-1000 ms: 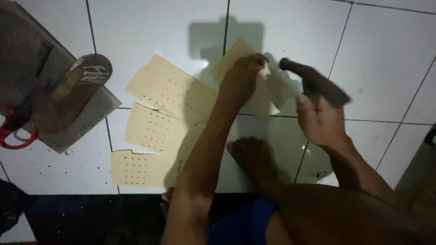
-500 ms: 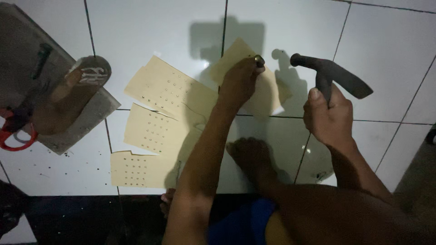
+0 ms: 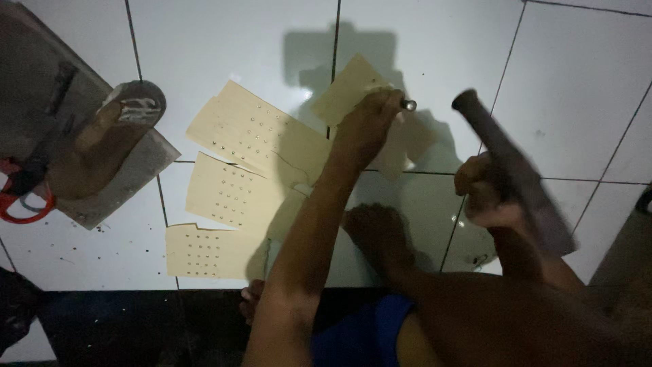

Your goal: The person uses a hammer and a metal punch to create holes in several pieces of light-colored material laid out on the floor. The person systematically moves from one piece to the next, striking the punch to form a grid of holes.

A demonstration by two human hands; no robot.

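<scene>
Both hands are at work over a white tiled floor (image 3: 224, 41) in dim light. Right hand (image 3: 485, 194), on the right of the scene, is clenched around the handle of a hammer (image 3: 513, 170), which is raised and tilted, its dark head blurred and pointing toward the far side. Left hand (image 3: 367, 126), reaching farther out, pinches a small metal punch (image 3: 407, 105) between its fingers, the tool's bright tip showing just beside the fingertips; it is held over a tan sheet (image 3: 350, 85) lying across a tile joint. Whether the punch touches the sheet cannot be told.

Nearest the camera, a bare foot (image 3: 377, 234) rests on the tiles between the two arms, above a patch of blue cloth (image 3: 367, 333). Left of the arm lie three more tan pieces dotted with rows of small holes: one near (image 3: 210, 251), one in the middle (image 3: 231, 194) and one farther off (image 3: 251, 132), overlapping at their edges. At the far left a worn sandal (image 3: 109, 146) sits on a grey slab (image 3: 129, 177), with red-handled scissors (image 3: 20, 197) at the frame's edge.
</scene>
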